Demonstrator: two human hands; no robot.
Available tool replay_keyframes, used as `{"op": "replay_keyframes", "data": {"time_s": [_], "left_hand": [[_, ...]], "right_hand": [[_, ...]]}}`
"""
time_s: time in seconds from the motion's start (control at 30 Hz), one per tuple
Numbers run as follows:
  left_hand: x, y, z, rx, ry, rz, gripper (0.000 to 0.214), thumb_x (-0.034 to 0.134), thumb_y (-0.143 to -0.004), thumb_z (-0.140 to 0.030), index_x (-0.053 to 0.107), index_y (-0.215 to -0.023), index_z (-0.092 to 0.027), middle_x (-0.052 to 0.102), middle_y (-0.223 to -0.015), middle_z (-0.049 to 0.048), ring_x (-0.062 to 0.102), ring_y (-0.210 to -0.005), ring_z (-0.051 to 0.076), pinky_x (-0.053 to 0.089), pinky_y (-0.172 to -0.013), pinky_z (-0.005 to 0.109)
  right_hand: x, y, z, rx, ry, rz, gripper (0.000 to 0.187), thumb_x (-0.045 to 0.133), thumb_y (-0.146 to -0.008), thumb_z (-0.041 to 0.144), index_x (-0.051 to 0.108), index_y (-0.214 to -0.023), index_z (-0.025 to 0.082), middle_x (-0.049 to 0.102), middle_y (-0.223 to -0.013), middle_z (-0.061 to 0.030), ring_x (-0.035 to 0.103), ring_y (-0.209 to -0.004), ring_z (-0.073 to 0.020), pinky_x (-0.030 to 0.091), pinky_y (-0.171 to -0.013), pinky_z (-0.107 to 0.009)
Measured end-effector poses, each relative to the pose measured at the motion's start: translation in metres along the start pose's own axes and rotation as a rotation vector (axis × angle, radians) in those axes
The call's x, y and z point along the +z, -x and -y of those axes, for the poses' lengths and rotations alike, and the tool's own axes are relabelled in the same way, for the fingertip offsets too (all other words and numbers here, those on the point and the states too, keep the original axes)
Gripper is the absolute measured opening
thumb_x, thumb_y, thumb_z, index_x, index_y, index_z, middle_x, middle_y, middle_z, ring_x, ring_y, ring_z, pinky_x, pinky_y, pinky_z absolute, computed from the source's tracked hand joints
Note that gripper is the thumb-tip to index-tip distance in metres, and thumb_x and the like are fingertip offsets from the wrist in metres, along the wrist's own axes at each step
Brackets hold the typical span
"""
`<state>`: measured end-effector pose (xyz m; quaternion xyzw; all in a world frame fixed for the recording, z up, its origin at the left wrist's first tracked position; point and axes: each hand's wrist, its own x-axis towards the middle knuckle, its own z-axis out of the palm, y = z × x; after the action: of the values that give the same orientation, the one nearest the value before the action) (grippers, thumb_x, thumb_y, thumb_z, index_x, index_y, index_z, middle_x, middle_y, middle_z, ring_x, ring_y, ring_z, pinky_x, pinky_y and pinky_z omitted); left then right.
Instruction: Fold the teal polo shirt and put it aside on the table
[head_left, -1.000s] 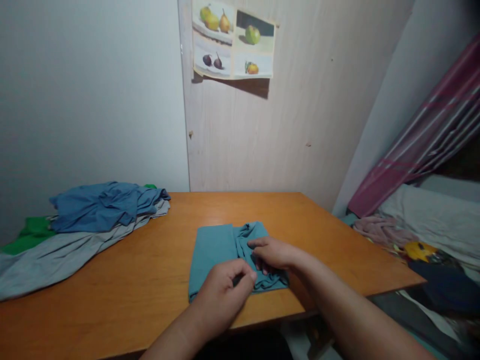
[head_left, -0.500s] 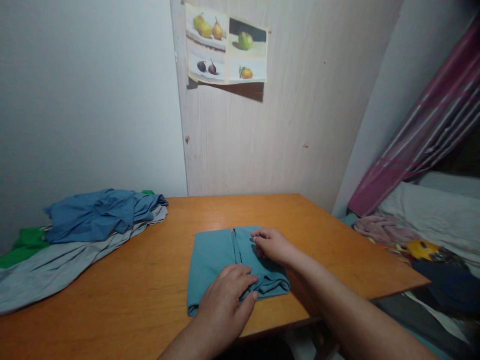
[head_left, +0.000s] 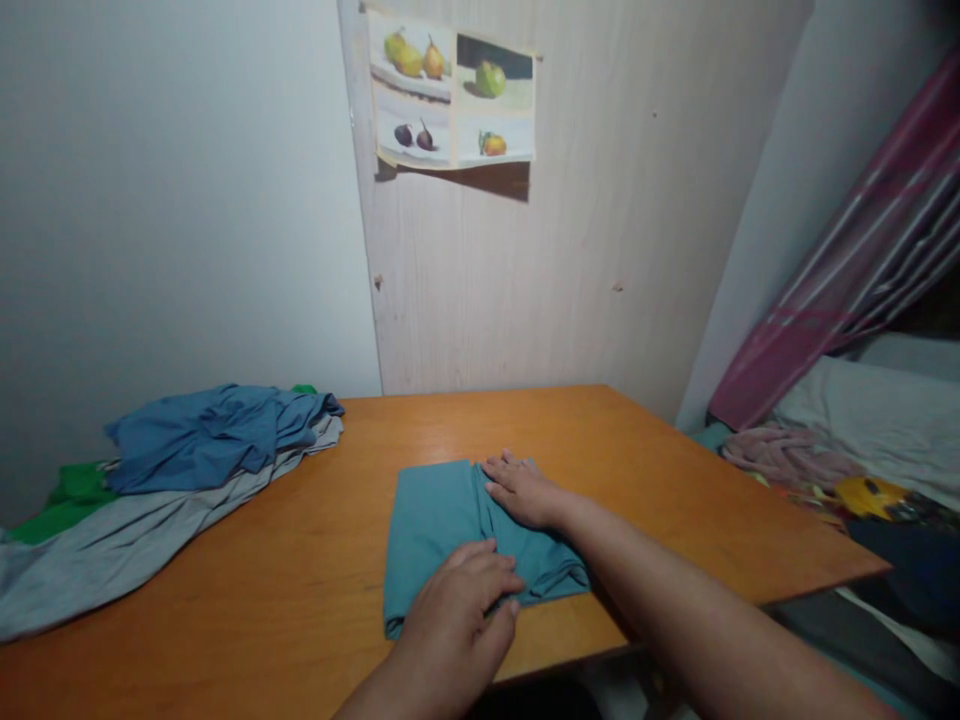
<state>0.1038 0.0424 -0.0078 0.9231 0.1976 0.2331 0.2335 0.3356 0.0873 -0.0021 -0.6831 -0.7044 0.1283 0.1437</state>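
A folded teal garment (head_left: 435, 515) lies near the front edge of the orange wooden table (head_left: 645, 470). My left hand (head_left: 457, 605) rests flat on its near edge, fingers stretched out and close together. My right hand (head_left: 521, 490) lies flat on the garment's far right part, fingers extended toward a lengthwise fold. Neither hand grips anything.
A pile of blue (head_left: 217, 430), grey (head_left: 120, 540) and green (head_left: 67, 490) clothes covers the table's left side. A fruit poster (head_left: 450, 95) hangs on the wooden wall panel behind. To the right is a bed with a striped pink cloth (head_left: 855, 280) and mixed clothing (head_left: 847, 490).
My left hand opened from a pinch to flat on the garment. My right hand slid away from me along the fold, and the crumpled right part now lies smoother.
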Motion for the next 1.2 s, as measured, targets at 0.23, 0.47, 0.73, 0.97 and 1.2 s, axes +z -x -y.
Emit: {"op": "replay_keyframes", "data": {"time_s": [0.23,0.47,0.73,0.97,1.2], "left_hand": [[-0.005,-0.002,-0.005,-0.029,0.005,-0.009,0.027,0.057,-0.091,-0.028,0.064,-0.117,-0.025,0.068,-0.123,0.0061,0.058,-0.124,0.025,0.046,-0.108,0.044],[0.006,-0.01,-0.008,0.08,-0.119,-0.04,0.034,0.059,-0.09,-0.028,0.058,-0.124,-0.024,0.064,-0.129,0.0072,0.05,-0.132,0.027,0.034,-0.117,0.051],[0.011,-0.039,-0.02,0.016,-0.259,0.057,0.023,0.046,-0.096,-0.023,0.063,-0.111,-0.023,0.071,-0.106,0.0065,0.064,-0.104,0.026,0.05,-0.092,0.043],[0.001,-0.044,-0.018,-0.021,-0.284,0.096,0.026,0.038,-0.101,-0.03,0.061,-0.111,-0.024,0.072,-0.1,0.0072,0.067,-0.094,0.025,0.05,-0.08,0.037],[-0.003,-0.042,-0.02,0.089,-0.366,0.155,0.022,0.042,-0.098,-0.024,0.062,-0.107,-0.024,0.071,-0.098,0.0058,0.067,-0.093,0.025,0.051,-0.079,0.036]], "right_hand": [[-0.022,0.029,-0.018,0.003,-0.35,-0.225,0.038,0.053,-0.095,0.033,0.068,-0.127,0.019,0.063,-0.137,-0.0127,0.055,-0.13,-0.0254,0.035,-0.116,-0.044],[-0.013,0.106,-0.03,0.04,-0.61,-0.381,0.031,0.058,-0.092,0.04,0.073,-0.112,0.022,0.073,-0.108,-0.0097,0.068,-0.1,-0.0246,0.052,-0.093,-0.044],[-0.013,0.156,-0.004,-0.118,-0.248,-0.343,0.034,0.064,-0.087,0.03,0.067,-0.12,0.021,0.068,-0.104,-0.0079,0.061,-0.096,-0.0221,0.049,-0.087,-0.038],[0.001,0.152,0.005,-0.053,0.048,-0.425,0.028,0.064,-0.085,0.027,0.062,-0.112,0.019,0.062,-0.1,-0.0077,0.055,-0.096,-0.0244,0.045,-0.083,-0.038],[0.015,0.153,0.002,-0.1,0.142,-0.476,0.017,0.051,-0.085,0.009,0.06,-0.095,0.021,0.057,-0.093,-0.0061,0.052,-0.09,-0.022,0.043,-0.077,-0.034]]}}
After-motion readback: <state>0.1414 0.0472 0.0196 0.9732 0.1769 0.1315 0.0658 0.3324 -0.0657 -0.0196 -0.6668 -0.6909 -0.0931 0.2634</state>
